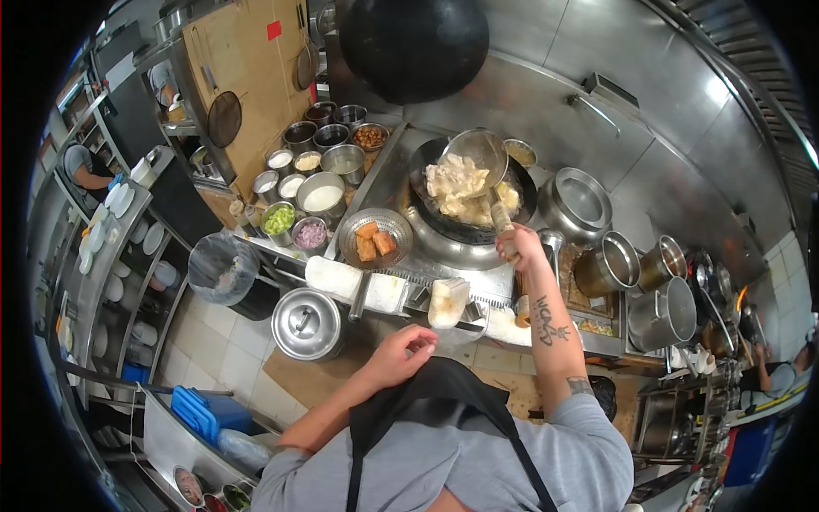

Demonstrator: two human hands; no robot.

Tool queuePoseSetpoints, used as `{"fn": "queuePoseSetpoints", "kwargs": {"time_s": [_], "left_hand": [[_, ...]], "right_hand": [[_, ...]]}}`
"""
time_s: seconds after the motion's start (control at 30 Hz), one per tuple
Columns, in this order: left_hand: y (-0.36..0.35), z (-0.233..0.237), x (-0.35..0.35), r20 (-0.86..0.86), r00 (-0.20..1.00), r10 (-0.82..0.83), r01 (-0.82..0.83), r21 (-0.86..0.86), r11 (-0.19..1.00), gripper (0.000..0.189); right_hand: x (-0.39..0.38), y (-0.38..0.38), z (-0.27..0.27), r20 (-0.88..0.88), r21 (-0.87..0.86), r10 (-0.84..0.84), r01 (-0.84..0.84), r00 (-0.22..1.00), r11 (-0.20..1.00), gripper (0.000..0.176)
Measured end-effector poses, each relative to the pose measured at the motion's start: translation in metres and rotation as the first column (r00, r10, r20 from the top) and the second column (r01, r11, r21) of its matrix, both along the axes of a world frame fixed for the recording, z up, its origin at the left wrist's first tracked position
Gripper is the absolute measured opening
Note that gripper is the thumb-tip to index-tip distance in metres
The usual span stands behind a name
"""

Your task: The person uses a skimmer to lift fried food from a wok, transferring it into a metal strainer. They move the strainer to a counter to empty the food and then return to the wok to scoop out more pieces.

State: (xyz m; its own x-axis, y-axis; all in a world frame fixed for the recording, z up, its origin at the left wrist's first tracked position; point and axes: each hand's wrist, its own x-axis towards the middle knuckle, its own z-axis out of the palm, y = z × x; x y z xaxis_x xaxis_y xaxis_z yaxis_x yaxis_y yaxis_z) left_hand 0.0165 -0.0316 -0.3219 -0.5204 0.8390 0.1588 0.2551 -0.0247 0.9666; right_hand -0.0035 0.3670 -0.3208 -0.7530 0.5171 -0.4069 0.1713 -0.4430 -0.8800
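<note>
My right hand point(522, 246) is wrapped round the handle of a wire strainer point(479, 147), held over the dark wok point(426, 162). Pale cooked pieces point(456, 177) lie in the strainer and over the wok; where one ends and the other begins is hard to tell. My left hand point(406, 352) hovers near my apron with its fingers curled, and whether anything is in them is hidden. Just beyond it is a folded cloth point(448, 303) at the counter's front edge. A perforated ladle point(375, 239) with several browned chunks rests on the counter to the left of the wok.
Metal containers of ingredients point(324, 198) stand at the left. Steel pots point(607, 263) line the right side. A big black wok point(414, 47) hangs overhead. A lidded pot point(307, 324) and a lined bin point(223, 269) are at the lower left. Other people point(85, 166) are in the background.
</note>
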Motion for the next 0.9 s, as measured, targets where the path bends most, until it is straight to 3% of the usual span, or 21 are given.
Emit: {"fn": "queuePoseSetpoints", "kwargs": {"time_s": [0.03, 0.07, 0.13, 0.2, 0.23, 0.33, 0.47, 0.5, 0.6, 0.73, 0.8, 0.83, 0.9], "left_hand": [[0.000, 0.001, 0.000, 0.019, 1.000, -0.006, 0.006, -0.008, 1.000, 0.022], [0.000, 0.001, 0.000, 0.035, 0.999, -0.011, 0.012, -0.018, 1.000, 0.022], [0.000, -0.001, -0.001, 0.009, 1.000, -0.018, 0.018, 0.003, 1.000, 0.022], [0.001, -0.002, -0.002, 0.010, 1.000, -0.029, 0.029, 0.005, 1.000, 0.023], [0.002, -0.001, -0.001, 0.023, 0.999, -0.035, 0.035, -0.003, 0.999, 0.023], [0.002, 0.000, -0.002, 0.043, 0.998, -0.046, 0.046, -0.013, 0.999, 0.023], [0.005, 0.001, -0.003, 0.069, 0.996, -0.058, 0.061, -0.043, 0.997, 0.023], [0.006, 0.001, -0.003, 0.059, 0.996, -0.064, 0.066, -0.035, 0.997, 0.023], [0.008, 0.000, -0.004, 0.037, 0.997, -0.075, 0.076, -0.028, 0.997, 0.023], [0.009, -0.002, -0.005, 0.036, 0.997, -0.073, 0.074, -0.042, 0.996, 0.022], [0.010, -0.003, -0.005, 0.041, 0.997, -0.070, 0.071, -0.035, 0.997, 0.022], [0.010, -0.001, -0.005, 0.045, 0.996, -0.071, 0.072, -0.034, 0.997, 0.022], [0.011, -0.001, -0.004, 0.050, 0.996, -0.073, 0.074, -0.038, 0.997, 0.021]], "right_hand": [[-0.002, -0.022, 0.004, 0.026, 0.079, -0.178, 0.175, 0.984, 0.981, 0.036], [-0.007, -0.026, -0.007, 0.083, 0.279, -0.040, 0.015, 0.996, 0.960, 0.047], [-0.003, -0.028, -0.008, 0.134, 0.410, -0.120, 0.055, 0.984, 0.911, 0.060], [0.001, -0.005, -0.009, 0.089, 0.277, -0.094, 0.066, 0.992, 0.959, 0.064], [-0.003, -0.010, -0.014, 0.079, 0.362, -0.143, 0.105, 0.987, 0.926, 0.073], [-0.001, -0.010, -0.013, 0.124, 0.471, -0.113, 0.042, 0.986, 0.881, 0.074], [0.000, 0.022, -0.045, 0.157, 0.743, -0.183, 0.006, 0.970, 0.669, 0.074], [0.000, 0.027, -0.050, 0.152, 0.828, -0.213, -0.007, 0.965, 0.560, 0.073], [0.009, 0.006, -0.005, 0.218, 0.787, -0.271, -0.005, 0.938, 0.617, 0.068], [0.018, 0.044, -0.016, 0.175, 0.828, -0.291, 0.019, 0.940, 0.560, 0.068], [0.034, 0.023, 0.035, 0.241, 0.816, -0.320, -0.013, 0.916, 0.577, 0.068], [0.037, 0.042, 0.019, 0.222, 0.892, -0.351, -0.044, 0.910, 0.450, 0.068], [0.048, 0.052, 0.019, 0.249, 0.890, -0.350, -0.070, 0.903, 0.450, 0.069]]}}
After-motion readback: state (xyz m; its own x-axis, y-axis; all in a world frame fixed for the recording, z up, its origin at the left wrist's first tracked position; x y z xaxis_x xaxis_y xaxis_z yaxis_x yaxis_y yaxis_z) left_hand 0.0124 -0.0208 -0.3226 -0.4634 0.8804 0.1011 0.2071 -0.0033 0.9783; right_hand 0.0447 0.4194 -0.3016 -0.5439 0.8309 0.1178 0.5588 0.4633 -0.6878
